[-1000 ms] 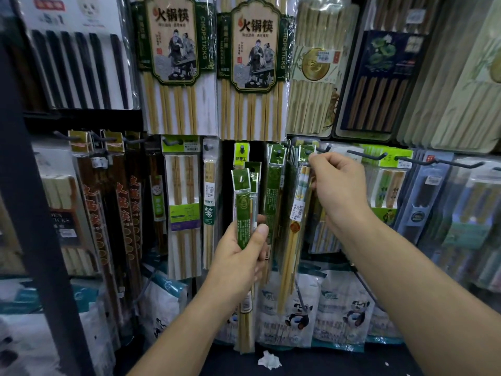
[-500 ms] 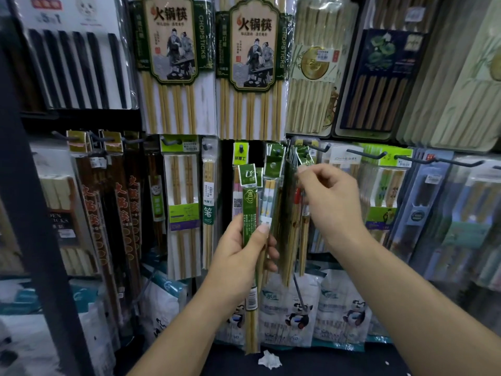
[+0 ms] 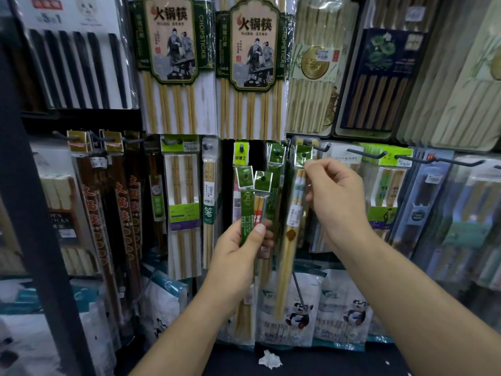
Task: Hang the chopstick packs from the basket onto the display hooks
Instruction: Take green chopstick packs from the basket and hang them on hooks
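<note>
Head cam | R hand pinches pack hdr at hook | L hand grips spares below-left | risk: hole misses tip, pack drops

Hands: two, the left hand and the right hand.
Held packs: two slim packs in the left, one long pack in the right.
Hot-pot packs on top: two.
Panda bags below: two with pandas showing.
Pack of black chopsticks, top left: one.
Paper scrap: one.

Chopstick packs in left hand
</note>
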`<state>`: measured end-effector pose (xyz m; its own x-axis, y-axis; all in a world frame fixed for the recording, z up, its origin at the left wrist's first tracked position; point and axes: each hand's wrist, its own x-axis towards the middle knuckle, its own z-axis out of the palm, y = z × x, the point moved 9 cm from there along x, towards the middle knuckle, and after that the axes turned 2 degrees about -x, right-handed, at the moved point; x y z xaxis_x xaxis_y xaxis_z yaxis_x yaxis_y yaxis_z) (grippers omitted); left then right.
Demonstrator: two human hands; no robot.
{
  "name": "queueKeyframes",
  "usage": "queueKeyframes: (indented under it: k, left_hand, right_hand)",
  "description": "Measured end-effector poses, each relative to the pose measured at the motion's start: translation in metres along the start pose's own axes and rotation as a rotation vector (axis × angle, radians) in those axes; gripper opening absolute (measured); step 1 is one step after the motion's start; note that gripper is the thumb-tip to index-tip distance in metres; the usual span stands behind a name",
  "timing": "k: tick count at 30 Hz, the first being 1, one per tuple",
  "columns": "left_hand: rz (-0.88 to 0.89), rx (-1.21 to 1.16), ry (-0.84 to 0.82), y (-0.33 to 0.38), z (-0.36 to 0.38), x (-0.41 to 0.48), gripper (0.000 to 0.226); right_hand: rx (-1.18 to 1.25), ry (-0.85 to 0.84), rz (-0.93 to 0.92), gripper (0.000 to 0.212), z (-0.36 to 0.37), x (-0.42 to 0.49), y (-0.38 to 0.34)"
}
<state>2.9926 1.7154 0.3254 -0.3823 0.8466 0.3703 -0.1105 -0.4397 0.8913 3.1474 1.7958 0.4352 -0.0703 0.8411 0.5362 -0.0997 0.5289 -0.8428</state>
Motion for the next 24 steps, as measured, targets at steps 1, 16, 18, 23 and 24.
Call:
queueKeyframes:
  k: [1, 16, 18, 23, 24]
  left_hand:
    - [-0.006, 0.011, 0.003, -0.001, -0.002, 0.001, 0.019]
    - [-0.025, -0.028, -0.054, 0.003, 0.007, -0.002, 0.022]
    - [-0.024, -0.023, -0.054, 0.003, 0.007, -0.002, 0.022]
    - [-0.019, -0.017, -0.055, 0.003, 0.006, -0.002, 0.022]
    - [-0.019, -0.014, -0.056, 0.003, 0.006, -0.002, 0.022]
  right_hand:
    - [-0.015, 0.03, -0.002, 0.029, -0.004, 0.004, 0.0]
    - [-0.156, 0.088, -0.034, 0.035, -0.011, 0.021, 0.001]
    - [-0.161, 0.084, -0.035, 0.035, -0.011, 0.022, 0.002]
    - [-0.177, 0.085, -0.044, 0.037, -0.01, 0.024, 0.001]
    - [-0.188, 0.086, -0.046, 0.037, -0.01, 0.024, 0.001]
